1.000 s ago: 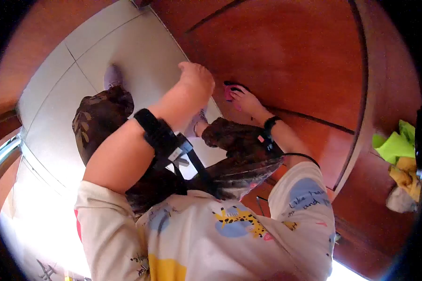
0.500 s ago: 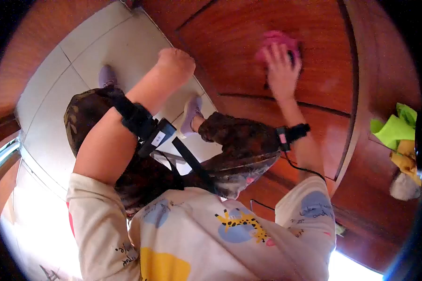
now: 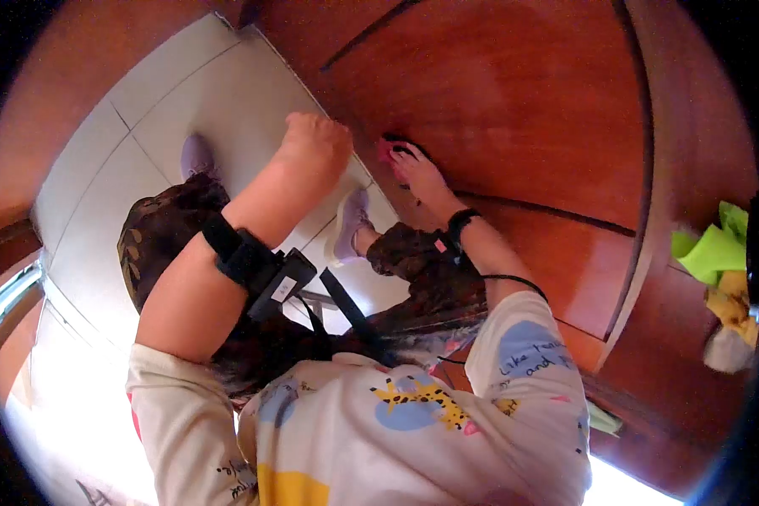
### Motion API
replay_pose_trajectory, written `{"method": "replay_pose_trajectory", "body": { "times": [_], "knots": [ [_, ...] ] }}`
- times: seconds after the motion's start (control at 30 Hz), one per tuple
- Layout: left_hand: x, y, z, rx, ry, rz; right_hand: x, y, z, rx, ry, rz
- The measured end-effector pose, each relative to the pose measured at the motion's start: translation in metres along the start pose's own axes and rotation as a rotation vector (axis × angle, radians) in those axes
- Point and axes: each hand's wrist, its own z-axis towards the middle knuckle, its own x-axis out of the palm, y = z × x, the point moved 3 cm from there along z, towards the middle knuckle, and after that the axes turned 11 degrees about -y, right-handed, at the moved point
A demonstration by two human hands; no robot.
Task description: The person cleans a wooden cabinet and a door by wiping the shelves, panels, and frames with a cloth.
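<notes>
My right hand (image 3: 422, 175) presses a crumpled pink cloth (image 3: 386, 150) against the reddish-brown wooden panel (image 3: 514, 110), near its left edge. Its fingers lie bent over the cloth and partly hide it. Beside that edge, over the tiled floor, my left hand (image 3: 319, 142) is curled into a fist with the knuckles showing. Its fingertips are out of sight, and whether they hold anything cannot be seen.
Pale floor tiles (image 3: 169, 110) lie to the left, with my two purple shoes (image 3: 352, 228) on them. A lime-green cloth (image 3: 710, 253) and a yellowish one (image 3: 728, 297) lie on wood at the right. Black straps with a small box (image 3: 282, 287) circle my forearms.
My right hand has slid the pink cloth left and down across the panel, from its upper middle to its left edge. My left hand has dropped slightly and stays curled.
</notes>
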Motion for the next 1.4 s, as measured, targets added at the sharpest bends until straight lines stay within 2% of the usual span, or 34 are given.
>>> {"method": "replay_pose_trajectory", "body": {
  "times": [0.1,0.17,0.2,0.23,0.27,0.3,0.33,0.4,0.43,0.5,0.53,0.6,0.63,0.7,0.83,0.9,1.0,1.1,1.13,1.17,1.2,1.27,1.33,1.37,1.4],
  "knots": [
    [0.005,0.000,-0.003,0.039,-0.113,-0.019,-0.034,-0.013,-0.033,0.133,0.050,0.082],
    [0.022,0.004,-0.002,0.059,-0.152,-0.007,-0.061,-0.030,-0.062,0.267,-0.124,-0.154],
    [0.027,0.004,-0.003,0.070,-0.184,0.010,-0.088,-0.046,-0.074,0.450,-0.155,0.101],
    [0.023,0.003,-0.005,0.078,-0.177,0.004,-0.122,-0.053,-0.086,0.439,-0.123,-0.178],
    [0.014,0.006,-0.006,0.052,-0.073,-0.014,-0.138,-0.060,-0.096,0.561,-0.053,-0.262],
    [0.011,0.007,-0.006,0.026,0.030,-0.031,-0.152,-0.068,-0.108,0.666,-0.181,-0.230],
    [0.016,0.008,-0.007,0.032,0.032,-0.031,-0.164,-0.075,-0.119,0.715,-0.303,-0.221],
    [0.024,0.014,-0.011,0.087,-0.152,-0.032,-0.166,-0.077,-0.128,0.733,-0.479,-0.226],
    [0.029,0.014,-0.012,0.088,-0.148,-0.029,-0.162,-0.075,-0.129,0.737,-0.480,-0.221],
    [0.026,0.013,-0.013,0.095,-0.392,-0.005,-0.143,-0.067,-0.124,0.629,-0.235,-0.179],
    [0.026,0.013,-0.013,0.092,-0.388,-0.005,-0.134,-0.064,-0.120,0.625,-0.237,-0.175],
    [0.020,0.016,-0.017,0.065,-0.412,-0.036,-0.104,-0.046,-0.104,0.368,-0.068,-0.038],
    [0.015,0.017,-0.015,0.061,-0.411,-0.034,-0.085,-0.040,-0.098,0.365,-0.071,-0.037],
    [0.016,0.018,-0.009,0.032,-0.107,-0.023,-0.049,-0.022,-0.086,0.231,-0.207,0.120],
    [0.018,0.018,-0.006,0.058,-0.163,0.027,-0.018,0.006,-0.054,0.224,-0.134,0.243],
    [0.019,0.018,-0.003,0.040,-0.141,0.010,0.007,0.016,-0.048,0.208,-0.229,0.333],
    [0.018,0.016,-0.004,0.038,-0.129,0.051,0.022,0.020,-0.046,0.205,-0.221,0.269],
    [0.028,0.020,-0.007,0.059,-0.236,0.010,-0.020,0.001,-0.063,0.190,-0.140,0.172],
    [0.032,0.019,-0.009,0.056,-0.232,0.006,-0.041,-0.009,-0.078,0.263,-0.226,0.203],
    [0.033,0.018,-0.011,0.088,-0.315,0.020,-0.066,-0.021,-0.093,0.334,-0.314,0.237],
    [0.033,0.018,-0.013,0.115,-0.399,0.038,-0.092,-0.035,-0.108,0.347,-0.268,0.182],
    [0.023,0.014,-0.014,0.100,-0.361,0.041,-0.133,-0.057,-0.146,0.372,-0.217,-0.011],
    [0.021,0.014,-0.012,0.090,-0.329,0.052,-0.175,-0.071,-0.171,0.522,-0.129,-0.113],
    [0.023,0.014,-0.011,0.085,-0.323,0.046,-0.179,-0.077,-0.185,0.556,-0.241,-0.190],
    [0.021,0.012,-0.011,0.081,-0.317,0.039,-0.179,-0.075,-0.185,0.553,-0.242,-0.185]
  ]
}}
